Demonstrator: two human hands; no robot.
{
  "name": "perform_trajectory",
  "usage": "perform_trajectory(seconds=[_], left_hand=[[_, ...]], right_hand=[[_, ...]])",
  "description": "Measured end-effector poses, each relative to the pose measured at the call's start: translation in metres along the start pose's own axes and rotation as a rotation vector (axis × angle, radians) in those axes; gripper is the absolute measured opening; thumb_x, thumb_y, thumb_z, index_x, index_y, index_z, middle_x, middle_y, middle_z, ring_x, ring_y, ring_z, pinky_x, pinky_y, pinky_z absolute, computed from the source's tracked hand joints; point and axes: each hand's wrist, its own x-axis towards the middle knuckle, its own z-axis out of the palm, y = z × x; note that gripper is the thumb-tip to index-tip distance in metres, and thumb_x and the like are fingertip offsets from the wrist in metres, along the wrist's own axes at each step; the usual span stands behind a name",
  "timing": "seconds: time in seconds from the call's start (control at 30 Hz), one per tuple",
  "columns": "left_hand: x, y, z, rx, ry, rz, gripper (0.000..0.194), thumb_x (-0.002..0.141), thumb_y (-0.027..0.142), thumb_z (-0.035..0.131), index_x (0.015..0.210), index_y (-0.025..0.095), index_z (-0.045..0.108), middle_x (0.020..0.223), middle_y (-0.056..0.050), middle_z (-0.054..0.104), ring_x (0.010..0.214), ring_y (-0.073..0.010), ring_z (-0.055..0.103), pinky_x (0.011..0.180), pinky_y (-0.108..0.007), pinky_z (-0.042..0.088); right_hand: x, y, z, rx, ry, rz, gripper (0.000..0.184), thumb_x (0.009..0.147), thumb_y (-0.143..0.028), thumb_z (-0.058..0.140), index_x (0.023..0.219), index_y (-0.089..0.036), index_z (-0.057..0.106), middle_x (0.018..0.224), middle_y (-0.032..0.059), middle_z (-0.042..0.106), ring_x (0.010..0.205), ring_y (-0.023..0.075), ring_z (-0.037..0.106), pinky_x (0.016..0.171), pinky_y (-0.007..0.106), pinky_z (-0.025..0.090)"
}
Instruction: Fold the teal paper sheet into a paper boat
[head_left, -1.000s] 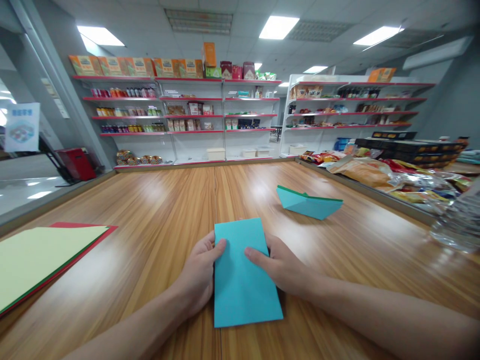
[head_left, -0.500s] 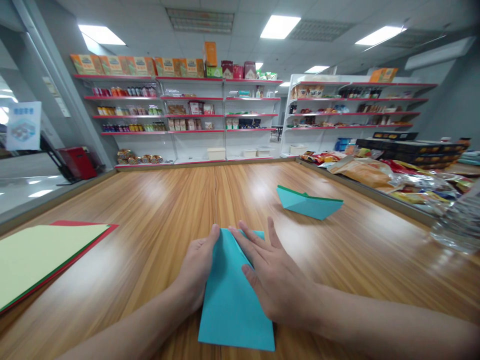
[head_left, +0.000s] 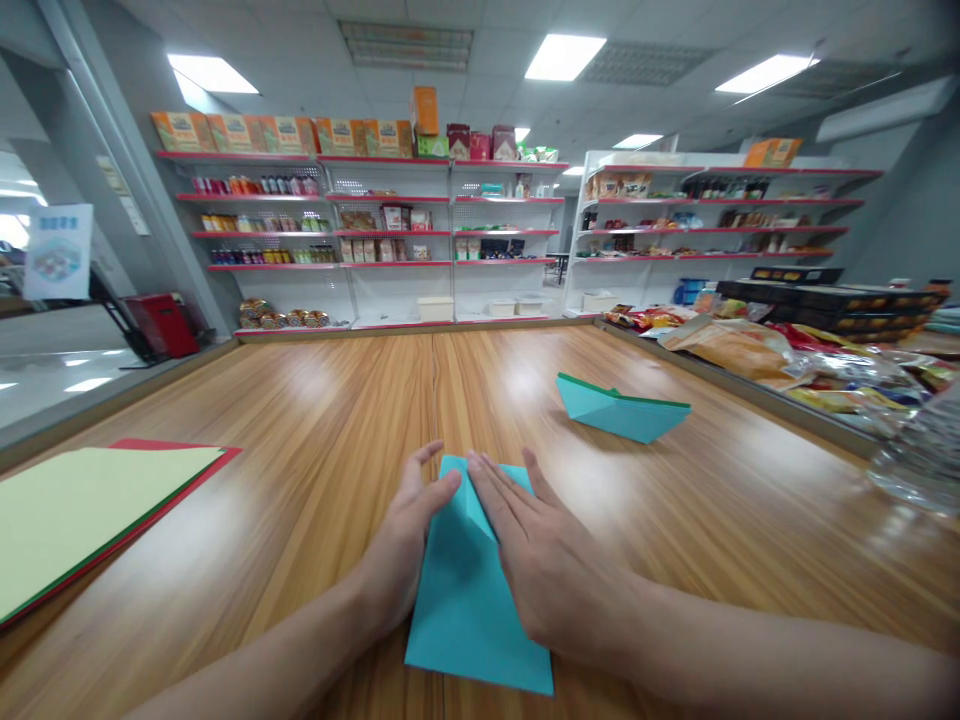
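Note:
A folded sheet of blue paper (head_left: 472,620) lies lengthwise on the wooden table in front of me. My left hand (head_left: 405,530) rests along its left edge, thumb over the top left part and fingers apart. Flat across the upper right of the sheet lies my right hand (head_left: 540,550), its fingers stretched out and covering part of the right edge. Farther off to the right stands a folded paper boat (head_left: 626,410), blue with a green rim.
Yellow, green and red paper sheets (head_left: 97,510) are stacked at the left. Snack bags (head_left: 735,350) and black boxes (head_left: 832,300) sit beyond the table's right edge, near a clear plastic bottle (head_left: 919,455). Stocked shelves (head_left: 375,230) line the back.
My left thumb has moved right onto the paper, and the left fingers have opened. My right fingers have drawn closer together on the sheet. The view has shifted slightly.

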Motion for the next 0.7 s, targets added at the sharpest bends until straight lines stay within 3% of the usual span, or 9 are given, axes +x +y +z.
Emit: perform_trajectory(seconds=[0.07,0.13,0.27,0.33,0.47,0.6,0.7], left_hand=[[-0.005,0.002,0.003,0.192,-0.002,0.083,0.045,0.084,0.045,0.055,0.12,0.025,0.037,0.096,-0.003,0.062,0.086,-0.02,0.06,0.078,-0.034,0.045],[-0.009,0.004,0.007,0.488,-0.011,0.183,0.036,0.082,0.049,0.055,0.105,0.022,0.048,0.094,-0.003,0.061,0.084,-0.021,0.058,0.075,-0.034,0.044],[-0.016,0.009,0.015,0.951,-0.017,0.363,0.034,0.08,0.052,0.053,0.084,0.018,0.058,0.092,-0.006,0.057,0.086,-0.0232,0.055,0.078,-0.035,0.042],[-0.017,0.01,0.016,1.002,-0.029,0.395,0.035,0.081,0.052,0.052,0.084,0.019,0.061,0.092,-0.006,0.056,0.085,-0.0226,0.054,0.077,-0.034,0.042],[-0.01,0.007,0.011,1.006,0.021,0.355,0.036,0.089,0.048,0.041,0.081,0.019,0.06,0.084,-0.004,0.057,0.079,-0.0198,0.055,0.074,-0.031,0.042],[0.0,0.002,0.001,0.954,0.058,0.312,0.037,0.092,0.044,0.035,0.079,0.018,0.058,0.078,-0.003,0.058,0.075,-0.0184,0.054,0.071,-0.03,0.041],[0.003,0.003,-0.003,0.943,0.034,0.325,0.036,0.091,0.043,0.039,0.076,0.017,0.057,0.074,-0.002,0.055,0.071,-0.0172,0.053,0.067,-0.028,0.04]], right_hand=[[0.0,0.006,0.003,-0.03,0.046,0.092,0.067,0.077,-0.005,0.033,0.142,0.006,0.016,0.142,0.025,0.033,0.134,0.0294,0.03,0.11,0.056,0.017],[0.001,0.01,0.004,-0.058,0.086,0.161,0.069,0.079,-0.005,0.032,0.143,0.005,0.01,0.142,0.0258,0.032,0.134,0.0293,0.03,0.109,0.057,0.017],[0.002,0.007,0.0,-0.033,0.044,0.138,0.079,0.078,-0.012,0.039,0.143,0.005,-0.003,0.147,0.0271,0.017,0.137,0.0332,0.018,0.109,0.058,0.015],[0.002,0.001,-0.004,0.032,-0.008,0.1,0.08,0.082,-0.019,0.041,0.143,0.006,-0.005,0.148,0.0277,0.01,0.138,0.0345,0.01,0.109,0.056,0.018],[-0.001,-0.004,-0.009,0.176,-0.082,0.055,0.08,0.086,-0.034,0.046,0.143,0.006,0.006,0.149,0.0272,0.003,0.138,0.0362,0.0,0.11,0.054,0.019],[-0.003,0.006,-0.007,0.367,-0.077,0.038,0.063,0.093,-0.035,0.038,0.143,-0.001,0.021,0.15,0.0208,0.014,0.139,0.0288,0.011,0.112,0.048,0.022],[-0.001,0.019,0.0,0.518,0.093,0.206,0.049,0.096,-0.03,0.032,0.14,-0.01,0.035,0.148,0.0146,0.027,0.136,0.0234,0.025,0.111,0.044,0.025]])
